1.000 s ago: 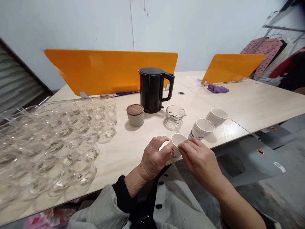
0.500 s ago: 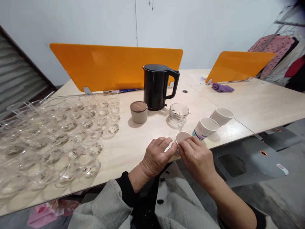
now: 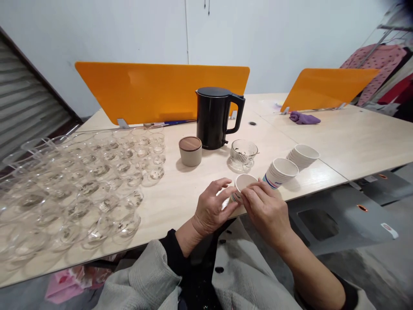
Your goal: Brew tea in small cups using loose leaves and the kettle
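A white paper cup (image 3: 245,181) with coloured stripes is tilted between my two hands near the table's front edge. My right hand (image 3: 266,211) pinches the near side of its rim, thumb and fingertips together. On its left side my left hand (image 3: 214,206) curves loosely, thumb and forefinger against the cup wall and the other fingers apart. The cup's lower part is hidden by my fingers. Just right of it stands a stack of paper cups (image 3: 280,171), with a second stack (image 3: 302,156) behind. Beyond the cup sits a ribbed glass cup (image 3: 243,155) holding dark leaf bits.
Rows of clear cups (image 3: 100,185) with dark bits inside fill the table's left. A lidded canister (image 3: 190,151) and black kettle (image 3: 212,118) stand mid-table. Orange partitions (image 3: 155,92) rise behind, and a purple cloth (image 3: 304,118) lies at right. Grey chairs (image 3: 345,219) are tucked below.
The view has swung slightly left, so things appear further right. My left fingers have spread a little and the cup has lifted slightly; my right hand stays pinched at its rim.
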`<state>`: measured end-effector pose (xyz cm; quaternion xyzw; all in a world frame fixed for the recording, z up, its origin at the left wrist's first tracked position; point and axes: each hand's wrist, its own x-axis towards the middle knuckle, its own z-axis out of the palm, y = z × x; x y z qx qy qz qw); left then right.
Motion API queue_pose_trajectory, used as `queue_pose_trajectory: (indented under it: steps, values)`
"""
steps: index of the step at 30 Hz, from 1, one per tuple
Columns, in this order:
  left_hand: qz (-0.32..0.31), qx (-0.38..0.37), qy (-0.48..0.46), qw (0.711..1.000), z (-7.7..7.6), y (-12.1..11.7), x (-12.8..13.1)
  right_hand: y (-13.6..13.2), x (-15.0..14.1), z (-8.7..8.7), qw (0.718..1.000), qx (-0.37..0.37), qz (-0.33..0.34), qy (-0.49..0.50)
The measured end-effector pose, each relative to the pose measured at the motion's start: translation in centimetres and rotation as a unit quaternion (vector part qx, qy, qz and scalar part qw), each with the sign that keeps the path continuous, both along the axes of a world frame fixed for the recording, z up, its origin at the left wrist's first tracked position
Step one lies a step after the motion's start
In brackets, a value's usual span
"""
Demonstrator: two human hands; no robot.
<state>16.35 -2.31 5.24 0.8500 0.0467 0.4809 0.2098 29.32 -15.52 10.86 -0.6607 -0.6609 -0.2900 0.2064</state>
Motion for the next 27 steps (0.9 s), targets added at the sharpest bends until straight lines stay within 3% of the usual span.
queue_pose_trajectory:
  steps: [2,4,9,12,15,19,21,24,27]
  values:
    - [-0.028,-0.057,-0.027,0.998,0.5,0.1,-0.4,0.2,0.0,0.1,1.0,0.0,0.021,0.019]
    - [-0.021,-0.065,-0.049,0.996,0.9,0.4,-0.9,0.6,-0.1,0.0,0.999,0.001,0.036,0.037]
    - [0.0,0.01,0.017,1.0,1.8,1.2,-1.7,1.2,-0.6,-0.6,0.991,0.002,0.072,0.111]
    - [0.005,0.043,0.047,0.998,2.4,1.5,-1.9,0.8,-0.3,-1.5,0.972,0.063,0.067,0.217]
    - [0.009,0.042,0.071,0.997,3.0,1.6,-2.0,0.2,0.5,-3.2,0.91,0.083,0.034,0.404]
    - [0.006,0.049,0.083,0.995,3.5,1.3,-1.8,0.4,1.1,-4.9,0.759,0.006,0.087,0.646]
    - [0.01,0.054,0.084,0.995,3.6,1.1,-1.7,0.8,0.9,-5.1,0.708,-0.014,0.128,0.694]
    - [0.014,0.061,0.09,0.994,3.6,0.8,-1.6,1.2,0.5,-4.8,0.675,-0.021,0.168,0.718]
    - [0.021,0.063,0.098,0.993,3.6,0.6,-1.6,1.1,0.3,-4.6,0.675,-0.017,0.177,0.716]
